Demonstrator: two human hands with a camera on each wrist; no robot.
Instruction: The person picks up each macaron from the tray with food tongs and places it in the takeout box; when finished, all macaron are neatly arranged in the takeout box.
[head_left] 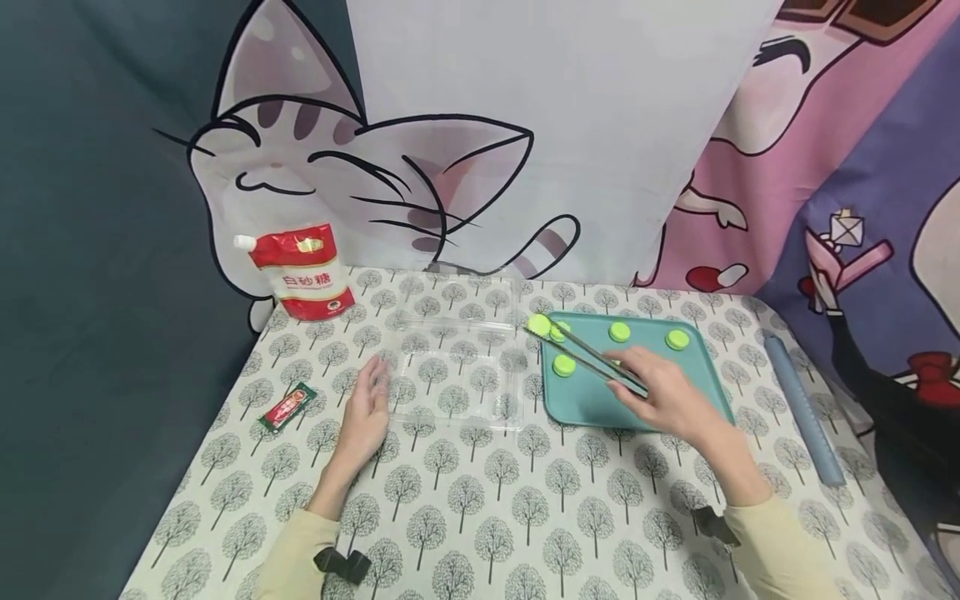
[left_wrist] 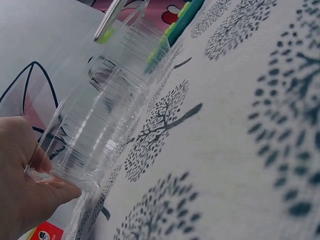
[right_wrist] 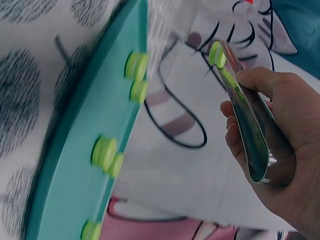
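Tongs (right_wrist: pixel 270 145), gripped by my right fingers (right_wrist: pixel 261 77), hold a cookie (head_left: pixel 538 325) just right of frame centre; slack squeezing could drop it beside the clear box (left_wrist: pixel 95 135) my left fingers (left_wrist: pixel 57 192) pinch.

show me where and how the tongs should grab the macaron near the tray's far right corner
Pinch the macaron gently across its round edge. I'd bring the tongs down from above and the near side, where the right hand is: the macaron lies flat with its edge facing sideways, and bare tray around it should leave room for both tips.
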